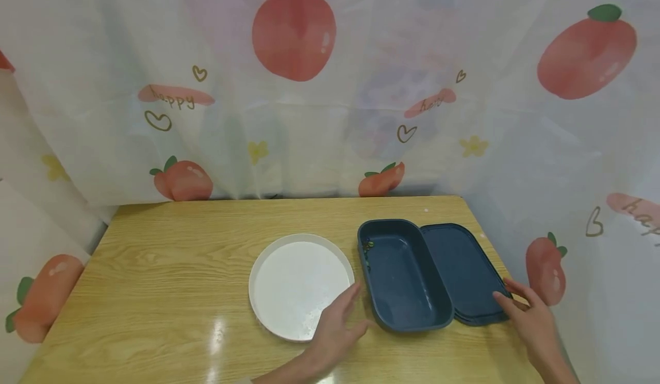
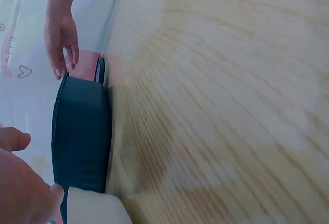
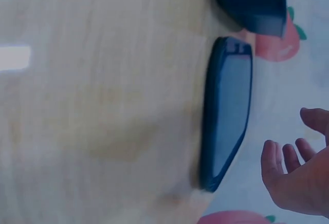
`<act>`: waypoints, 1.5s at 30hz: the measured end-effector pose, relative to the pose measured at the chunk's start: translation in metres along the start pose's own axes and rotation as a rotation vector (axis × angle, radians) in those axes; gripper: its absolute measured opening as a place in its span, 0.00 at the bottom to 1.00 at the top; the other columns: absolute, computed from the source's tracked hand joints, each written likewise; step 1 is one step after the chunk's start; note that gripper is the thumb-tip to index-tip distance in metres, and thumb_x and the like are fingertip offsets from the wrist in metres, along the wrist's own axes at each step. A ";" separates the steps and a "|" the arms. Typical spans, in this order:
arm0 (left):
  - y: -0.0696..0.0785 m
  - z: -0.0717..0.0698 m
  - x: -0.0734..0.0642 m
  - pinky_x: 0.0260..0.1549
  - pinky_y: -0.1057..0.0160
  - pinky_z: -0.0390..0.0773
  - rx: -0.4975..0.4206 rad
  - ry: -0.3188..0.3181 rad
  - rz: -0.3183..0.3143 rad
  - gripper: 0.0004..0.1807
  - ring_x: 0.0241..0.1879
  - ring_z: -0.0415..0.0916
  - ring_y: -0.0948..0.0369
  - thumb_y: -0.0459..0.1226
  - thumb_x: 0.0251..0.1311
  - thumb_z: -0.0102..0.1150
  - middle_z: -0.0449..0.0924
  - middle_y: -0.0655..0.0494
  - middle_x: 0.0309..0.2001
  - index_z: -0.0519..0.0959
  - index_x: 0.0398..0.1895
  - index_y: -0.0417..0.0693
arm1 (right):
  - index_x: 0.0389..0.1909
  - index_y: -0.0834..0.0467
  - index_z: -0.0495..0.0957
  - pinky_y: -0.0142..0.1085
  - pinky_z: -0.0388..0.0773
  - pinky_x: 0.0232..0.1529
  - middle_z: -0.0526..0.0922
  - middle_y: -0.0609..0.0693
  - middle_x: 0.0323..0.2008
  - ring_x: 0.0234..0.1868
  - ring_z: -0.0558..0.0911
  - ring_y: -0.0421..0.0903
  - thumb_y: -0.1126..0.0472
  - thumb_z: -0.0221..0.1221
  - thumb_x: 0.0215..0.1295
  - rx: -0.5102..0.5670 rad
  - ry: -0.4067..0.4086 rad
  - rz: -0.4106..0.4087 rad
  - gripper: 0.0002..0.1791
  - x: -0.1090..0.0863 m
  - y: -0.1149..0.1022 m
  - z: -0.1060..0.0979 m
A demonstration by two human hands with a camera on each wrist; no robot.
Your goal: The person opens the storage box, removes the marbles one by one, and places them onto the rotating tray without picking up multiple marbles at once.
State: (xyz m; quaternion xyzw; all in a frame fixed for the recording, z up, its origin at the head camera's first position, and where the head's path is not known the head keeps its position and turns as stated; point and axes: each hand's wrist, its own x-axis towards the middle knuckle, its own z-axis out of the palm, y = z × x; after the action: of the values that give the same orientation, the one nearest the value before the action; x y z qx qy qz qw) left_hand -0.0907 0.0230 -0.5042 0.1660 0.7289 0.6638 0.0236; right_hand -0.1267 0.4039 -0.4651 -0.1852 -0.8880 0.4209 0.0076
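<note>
Nearest is the left hand, its fingers released and rather straight, in front of the gap between the white round plate and the dark blue box. The right hand is near the close right corner of the dark blue lid; its fingers are loosely bent and also released, apart from the lid in the right wrist view. The box stands upright without cover, plate just beside it on the left, lid lying flat on the right. On its left inner wall is a small colourful patch, too small to tell. All three are on the wooden worktop. Behind hangs a pale cloth printed with peaches, hearts and yellow flowers.
</note>
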 end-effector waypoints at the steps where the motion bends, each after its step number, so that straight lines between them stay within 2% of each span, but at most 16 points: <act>1: 0.001 -0.003 -0.001 0.64 0.59 0.67 0.012 -0.002 0.012 0.38 0.69 0.63 0.46 0.29 0.61 0.64 0.64 0.39 0.71 0.60 0.74 0.36 | 0.72 0.62 0.63 0.21 0.74 0.32 0.72 0.50 0.59 0.46 0.75 0.31 0.43 0.60 0.69 0.004 0.003 -0.019 0.39 -0.001 -0.005 0.001; 3: 0.002 -0.009 -0.002 0.64 0.58 0.67 0.034 -0.011 0.019 0.35 0.68 0.65 0.47 0.31 0.62 0.64 0.66 0.40 0.70 0.63 0.73 0.38 | 0.70 0.61 0.67 0.20 0.74 0.34 0.72 0.37 0.54 0.40 0.70 0.20 0.45 0.61 0.70 0.022 0.006 -0.087 0.36 -0.005 -0.016 0.004; 6: 0.004 -0.020 -0.004 0.65 0.57 0.67 0.072 -0.042 0.026 0.33 0.68 0.65 0.48 0.33 0.65 0.62 0.67 0.44 0.70 0.65 0.72 0.41 | 0.66 0.60 0.72 0.19 0.74 0.36 0.70 0.23 0.48 0.41 0.72 0.17 0.51 0.61 0.71 0.065 -0.002 -0.220 0.27 -0.011 -0.032 0.010; 7: 0.004 -0.024 -0.004 0.64 0.57 0.68 0.096 -0.046 0.036 0.32 0.68 0.65 0.48 0.34 0.66 0.62 0.67 0.44 0.70 0.66 0.72 0.41 | 0.65 0.60 0.73 0.18 0.73 0.37 0.70 0.21 0.48 0.42 0.73 0.18 0.53 0.62 0.71 0.077 -0.010 -0.264 0.25 -0.014 -0.037 0.012; 10: 0.003 -0.037 -0.006 0.64 0.55 0.69 0.169 -0.042 0.051 0.30 0.68 0.66 0.49 0.35 0.67 0.62 0.70 0.48 0.69 0.68 0.71 0.41 | 0.62 0.60 0.75 0.17 0.72 0.40 0.73 0.20 0.48 0.44 0.76 0.20 0.57 0.62 0.71 0.083 -0.027 -0.369 0.22 -0.019 -0.053 0.019; 14: 0.001 -0.053 -0.009 0.63 0.52 0.70 0.252 -0.016 0.058 0.29 0.67 0.68 0.50 0.37 0.67 0.63 0.71 0.51 0.68 0.69 0.70 0.41 | 0.59 0.64 0.77 0.16 0.71 0.44 0.78 0.25 0.48 0.45 0.77 0.21 0.60 0.63 0.70 0.075 -0.040 -0.468 0.20 -0.022 -0.070 0.027; 16: 0.000 -0.060 -0.011 0.63 0.51 0.70 0.286 -0.006 0.082 0.29 0.66 0.69 0.50 0.36 0.66 0.63 0.72 0.51 0.67 0.70 0.70 0.41 | 0.58 0.66 0.77 0.16 0.72 0.45 0.80 0.29 0.48 0.46 0.77 0.22 0.62 0.63 0.70 0.072 -0.053 -0.506 0.20 -0.023 -0.078 0.030; 19: -0.001 -0.070 -0.013 0.62 0.50 0.71 0.341 0.009 0.168 0.29 0.65 0.70 0.49 0.33 0.64 0.64 0.72 0.48 0.66 0.71 0.68 0.40 | 0.58 0.66 0.77 0.17 0.73 0.46 0.81 0.34 0.49 0.48 0.77 0.23 0.62 0.63 0.69 0.082 -0.091 -0.532 0.20 -0.024 -0.088 0.034; 23: -0.001 -0.082 -0.017 0.60 0.51 0.73 0.417 0.030 0.274 0.29 0.64 0.71 0.48 0.30 0.62 0.66 0.73 0.45 0.65 0.72 0.67 0.38 | 0.59 0.64 0.77 0.19 0.74 0.47 0.83 0.46 0.52 0.50 0.77 0.24 0.61 0.63 0.69 0.071 -0.148 -0.553 0.20 -0.024 -0.100 0.039; 28: 0.002 -0.095 -0.023 0.60 0.51 0.73 0.487 0.022 0.288 0.29 0.64 0.71 0.48 0.30 0.62 0.66 0.73 0.46 0.65 0.72 0.67 0.40 | 0.58 0.64 0.78 0.21 0.75 0.48 0.82 0.59 0.53 0.49 0.76 0.24 0.63 0.64 0.68 0.034 -0.168 -0.602 0.19 -0.023 -0.112 0.046; 34: 0.006 -0.111 -0.030 0.63 0.49 0.69 0.651 0.004 0.283 0.29 0.67 0.68 0.52 0.34 0.63 0.66 0.72 0.51 0.68 0.73 0.68 0.44 | 0.58 0.63 0.79 0.24 0.77 0.47 0.82 0.60 0.53 0.50 0.77 0.25 0.62 0.64 0.68 0.015 -0.206 -0.621 0.19 -0.017 -0.124 0.055; 39: 0.006 -0.123 -0.031 0.64 0.44 0.67 0.791 0.018 0.336 0.27 0.67 0.68 0.53 0.35 0.61 0.67 0.74 0.53 0.66 0.76 0.65 0.48 | 0.58 0.61 0.79 0.26 0.79 0.47 0.82 0.60 0.54 0.52 0.81 0.36 0.63 0.65 0.67 0.024 -0.249 -0.632 0.19 -0.014 -0.134 0.061; 45: 0.001 -0.135 -0.035 0.63 0.40 0.67 0.911 0.011 0.390 0.27 0.67 0.69 0.51 0.37 0.60 0.69 0.74 0.54 0.66 0.78 0.64 0.53 | 0.58 0.60 0.79 0.31 0.80 0.48 0.82 0.57 0.53 0.53 0.82 0.49 0.58 0.65 0.68 -0.011 -0.287 -0.620 0.20 -0.009 -0.140 0.069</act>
State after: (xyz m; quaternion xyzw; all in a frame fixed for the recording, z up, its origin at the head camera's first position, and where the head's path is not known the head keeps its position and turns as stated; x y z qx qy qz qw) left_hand -0.0916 -0.1159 -0.4941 0.2891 0.9004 0.2708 -0.1798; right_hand -0.1748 0.2687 -0.4038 0.1547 -0.8962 0.4157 0.0091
